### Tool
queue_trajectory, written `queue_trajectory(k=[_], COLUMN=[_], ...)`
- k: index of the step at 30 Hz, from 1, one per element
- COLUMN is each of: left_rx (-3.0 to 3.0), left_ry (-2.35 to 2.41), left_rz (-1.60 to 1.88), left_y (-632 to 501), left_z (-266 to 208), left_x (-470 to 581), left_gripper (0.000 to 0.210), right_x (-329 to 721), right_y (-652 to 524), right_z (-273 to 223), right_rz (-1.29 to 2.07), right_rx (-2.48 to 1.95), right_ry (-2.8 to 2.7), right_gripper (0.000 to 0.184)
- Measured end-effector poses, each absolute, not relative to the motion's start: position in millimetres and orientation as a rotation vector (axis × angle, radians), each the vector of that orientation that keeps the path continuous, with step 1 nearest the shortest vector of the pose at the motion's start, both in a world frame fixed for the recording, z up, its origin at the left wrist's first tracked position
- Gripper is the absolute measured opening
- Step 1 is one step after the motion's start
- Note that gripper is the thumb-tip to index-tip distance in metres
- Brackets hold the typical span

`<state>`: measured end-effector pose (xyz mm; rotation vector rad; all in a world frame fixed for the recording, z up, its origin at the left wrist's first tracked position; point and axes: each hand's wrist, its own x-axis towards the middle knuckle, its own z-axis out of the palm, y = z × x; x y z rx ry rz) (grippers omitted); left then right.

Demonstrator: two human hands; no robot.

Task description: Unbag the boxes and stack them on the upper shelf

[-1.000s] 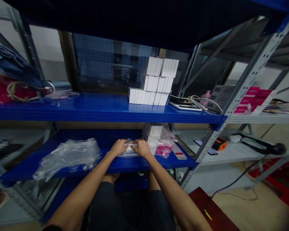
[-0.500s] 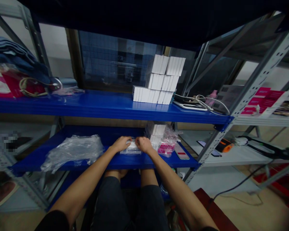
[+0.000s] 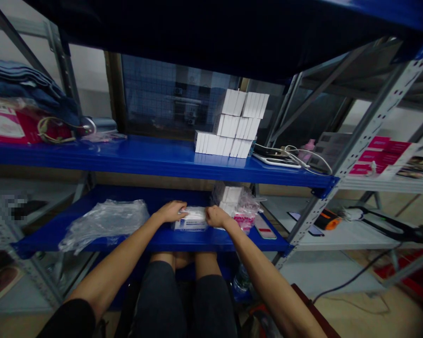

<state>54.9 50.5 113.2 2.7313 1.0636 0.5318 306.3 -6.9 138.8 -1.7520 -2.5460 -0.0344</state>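
Note:
A white box [image 3: 191, 221] with blue-grey print on its front lies on the lower blue shelf [image 3: 155, 241]. It looks glossy, perhaps covered in clear film, though I cannot be sure. At its left end my left hand [image 3: 171, 211] is closed, fingers curled against the top corner. My right hand [image 3: 216, 216] is closed at the right end, its fingertips partly hidden. To the left lies a crumpled heap of clear plastic bags [image 3: 107, 221]. Just right of my right hand stand stacked white boxes [image 3: 230, 195] and a pink pack in clear plastic [image 3: 245, 219].
A phone [image 3: 265, 227] lies near the lower shelf's right end. Overhead, the upper blue shelf [image 3: 144, 159] carries stacked white boxes [image 3: 229, 124] and a tablet with a white cable [image 3: 277, 159]. A metal upright [image 3: 370, 122] rises on the right. A bottle [image 3: 241, 279] stands below.
My hands have moved apart, from together over the box's top to its two ends. More of the box now shows. The camera view has shifted slightly.

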Motion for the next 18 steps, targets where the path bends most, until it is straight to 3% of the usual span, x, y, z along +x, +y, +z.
queue_trajectory(k=[5,9,14,18], left_rx=[2.729,2.711,2.817,2.718], left_ry=[1.035,1.006,1.018,1.035], left_rz=[0.667,0.657,0.517,0.705], left_y=[42.1,40.7,43.6,39.6], left_z=[115.7,119.4,130.4,136.7], left_x=[53.2,59.8,45.2,35.2], left_gripper=[0.021,0.034,0.015,0.013], right_x=[296.1,290.3,300.9,301.3], right_y=[-1.4,9.6,13.9,13.7], right_z=[133.7,130.0,133.1,142.4], right_rz=[-0.008,0.086,-0.027,-0.122], right_rx=[-1.524,-1.464,-1.657,-1.804], right_ry=[-2.478,-2.456,-2.319,-2.117], right_gripper=[0.046,0.039,0.047,0.058])
